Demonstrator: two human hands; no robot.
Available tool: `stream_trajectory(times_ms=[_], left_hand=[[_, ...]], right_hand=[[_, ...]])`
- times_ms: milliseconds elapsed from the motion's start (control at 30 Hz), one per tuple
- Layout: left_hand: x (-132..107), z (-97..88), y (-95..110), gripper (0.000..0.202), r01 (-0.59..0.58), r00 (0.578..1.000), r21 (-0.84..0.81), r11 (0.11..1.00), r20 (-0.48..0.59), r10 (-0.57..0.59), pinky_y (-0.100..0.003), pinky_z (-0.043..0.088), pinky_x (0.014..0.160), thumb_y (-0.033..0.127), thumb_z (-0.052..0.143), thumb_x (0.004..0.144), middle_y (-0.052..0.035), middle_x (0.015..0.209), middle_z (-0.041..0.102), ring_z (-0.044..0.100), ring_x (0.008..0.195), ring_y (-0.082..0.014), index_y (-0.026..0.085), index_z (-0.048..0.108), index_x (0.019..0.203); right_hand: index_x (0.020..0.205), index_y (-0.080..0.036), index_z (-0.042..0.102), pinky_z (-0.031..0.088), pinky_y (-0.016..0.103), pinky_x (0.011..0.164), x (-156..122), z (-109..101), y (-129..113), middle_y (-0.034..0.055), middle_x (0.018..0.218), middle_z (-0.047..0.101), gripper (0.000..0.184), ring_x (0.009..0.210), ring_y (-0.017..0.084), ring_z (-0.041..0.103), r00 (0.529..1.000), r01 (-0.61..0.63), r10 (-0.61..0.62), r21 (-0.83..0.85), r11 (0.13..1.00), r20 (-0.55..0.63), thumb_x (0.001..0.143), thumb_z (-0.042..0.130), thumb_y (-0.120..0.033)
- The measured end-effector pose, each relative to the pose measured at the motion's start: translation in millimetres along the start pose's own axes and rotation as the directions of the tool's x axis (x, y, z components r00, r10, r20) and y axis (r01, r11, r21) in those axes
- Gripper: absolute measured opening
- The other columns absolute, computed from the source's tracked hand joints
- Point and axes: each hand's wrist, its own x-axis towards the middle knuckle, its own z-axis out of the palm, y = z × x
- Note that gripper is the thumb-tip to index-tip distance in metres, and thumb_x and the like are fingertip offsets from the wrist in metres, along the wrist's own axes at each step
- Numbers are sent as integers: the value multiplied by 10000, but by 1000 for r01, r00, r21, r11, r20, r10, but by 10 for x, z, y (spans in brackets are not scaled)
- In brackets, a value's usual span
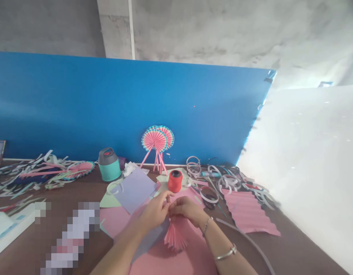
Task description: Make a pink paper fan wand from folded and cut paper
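My left hand (155, 211) and my right hand (187, 209) meet at the middle of the desk, fingers pinched together on the top end of a pleated pink paper fan (175, 236). The fan's folds spread out downward below my hands. It hangs over a sheet of pink paper (176, 259) lying on the brown desk. A red spool of thread (175, 180) stands just beyond my fingertips. I wear bracelets on the right wrist and forearm.
Finished pink and teal paper fans (157, 140) lean against the blue partition (107, 110). A teal flask (109, 165) stands to the left, a lilac sheet (135, 190) near it. Tape rings and paper strips (216, 179) lie right, pleated pink paper (248, 214) beside them. Paper scraps (35, 172) cover the left.
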Motion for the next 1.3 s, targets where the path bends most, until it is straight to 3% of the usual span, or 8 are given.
stream_trajectory(times_ms=[100,267,500,633,867,1000,1167,1300], left_hand=[[-6,24,-29,368,-71,997,7,997,-22,71,-272,447,730,107,436,802,-15,876,664,617,815,-193,276,621,1072],[7,82,-115,411,-78,997,2,997,12,78,-287,454,753,93,432,795,-39,954,675,623,861,-204,272,608,1119],[77,95,-208,267,19,1000,-230,973,-13,-23,-258,472,658,104,441,774,0,805,627,618,696,-145,211,569,982],[109,125,-248,195,6,999,-315,949,33,5,-257,467,669,88,532,701,-3,767,632,601,711,-141,178,567,870],[119,128,-314,102,-29,1000,-138,990,-3,28,-274,448,695,152,578,711,-14,781,660,573,737,-154,190,644,779],[129,146,-390,99,-82,997,-83,993,-11,82,-278,446,720,136,596,682,-15,796,653,578,766,-163,196,657,732],[129,169,-387,123,-115,990,-57,992,-86,110,-269,424,690,75,551,654,-12,753,610,559,742,-158,189,596,637],[133,153,-321,124,-72,994,-67,995,-90,65,-257,392,642,70,522,639,7,689,574,522,688,-145,184,541,595]], right_hand=[[607,-137,697,488,320,681,18,0,42,25,610,676,289,608,158,618,1000,6,-6,-44,999,7,508,836,-371],[607,-137,688,453,286,616,22,-2,65,1,564,640,299,550,130,575,997,34,-24,-141,989,76,541,834,-389],[675,-129,668,442,273,630,3,-62,-7,23,639,672,412,577,128,602,995,72,-74,37,997,71,571,820,-497],[697,-137,662,425,251,624,-18,-92,-64,11,642,670,385,567,109,589,996,82,-85,89,993,36,584,818,-471],[640,-153,681,409,244,610,-30,-106,-89,2,623,665,218,584,118,584,994,101,-103,73,992,27,578,783,-335],[574,-165,667,376,241,574,-28,-104,-88,-18,560,639,111,556,122,558,993,115,-114,-8,993,18,560,738,-249],[563,-185,654,360,253,579,-10,-69,-80,-29,578,630,47,546,116,495,979,170,-185,-153,973,-85,543,660,-144],[580,-205,639,359,269,578,56,-35,-22,-17,585,621,109,568,148,510,927,290,-348,-327,900,-137,559,600,-106]])
